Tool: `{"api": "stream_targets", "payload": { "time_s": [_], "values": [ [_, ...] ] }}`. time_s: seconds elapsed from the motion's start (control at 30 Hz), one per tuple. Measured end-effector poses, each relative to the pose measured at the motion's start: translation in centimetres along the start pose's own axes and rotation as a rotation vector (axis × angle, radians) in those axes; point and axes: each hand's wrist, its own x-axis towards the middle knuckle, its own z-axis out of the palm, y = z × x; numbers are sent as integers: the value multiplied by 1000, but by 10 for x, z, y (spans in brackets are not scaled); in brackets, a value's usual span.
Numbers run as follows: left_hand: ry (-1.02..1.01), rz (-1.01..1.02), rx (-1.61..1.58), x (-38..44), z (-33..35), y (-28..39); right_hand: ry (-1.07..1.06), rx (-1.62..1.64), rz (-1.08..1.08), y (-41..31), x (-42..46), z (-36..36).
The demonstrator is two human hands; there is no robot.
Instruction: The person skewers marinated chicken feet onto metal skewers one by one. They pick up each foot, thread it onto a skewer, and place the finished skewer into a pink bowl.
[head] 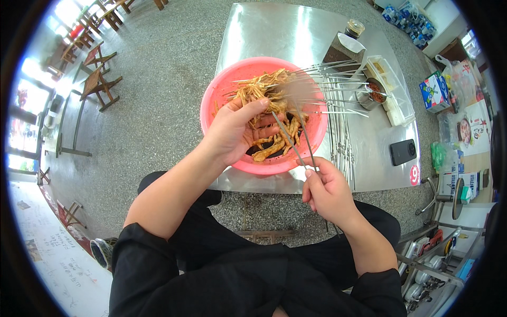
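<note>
In a pink plastic basin (210,93) lie brown marinated pieces that look like chicken feet (273,148), with dark liquid under them. My left hand (239,126) is over the basin, its thumb and fingers closed around a piece (257,115), partly hidden by the hand. Two thin metal skewers (291,142) are pinched in my right hand (326,186), below the basin's right edge. One skewer's tip reaches the fingers of my left hand. Behind my left hand, loaded skewers (273,79) rest across the basin's far side, handles pointing right. A blurred patch covers some of them.
Bare metal skewers (340,138) lie on the steel table (257,35) right of the basin. Beyond are a metal cup of red-brown flakes (368,99), a clear-lidded condiment box (392,91), a tissue box (340,51), a jar (354,28) and a black phone (403,152).
</note>
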Motion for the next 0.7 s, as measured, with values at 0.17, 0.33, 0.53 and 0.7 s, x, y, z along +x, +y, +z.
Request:
{"api": "stream_targets", "payload": {
  "time_s": [0.17,0.33,0.53,0.7],
  "values": [
    [-4,1,8,1,0,-1,-2,-65,3,-1,-1,-2],
    [19,-17,32,0,-1,-1,21,-91,-49,4,-1,-2],
    [24,-36,57,0,-2,-1,43,-84,-91,6,0,-1],
    [23,-21,69,-2,0,-2,61,-131,-134,12,2,-1]
  ]
}}
